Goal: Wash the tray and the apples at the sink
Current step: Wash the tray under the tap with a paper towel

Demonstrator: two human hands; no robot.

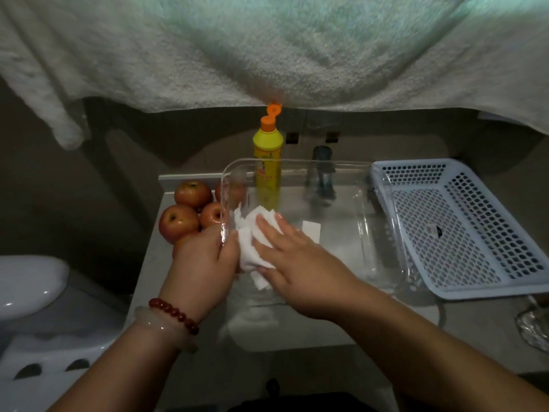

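A clear plastic tray (326, 165) is held over the sink, tilted toward me. My left hand (202, 260) grips its left rim, thumb inside. My right hand (294, 263) lies flat with straight fingers inside the tray and presses a crumpled white paper towel (252, 248) against the tray's left wall. Several red apples (178, 223) sit in a cluster on the counter left of the tray, partly hidden behind my left hand and the tray.
A yellow detergent bottle (267, 144) with its orange cap flipped open stands behind the tray. A faucet (322, 173) shows through the tray. A pale blue perforated basket (463, 233) sits at right. A towel (267, 49) hangs overhead. A toilet (26, 286) is at left.
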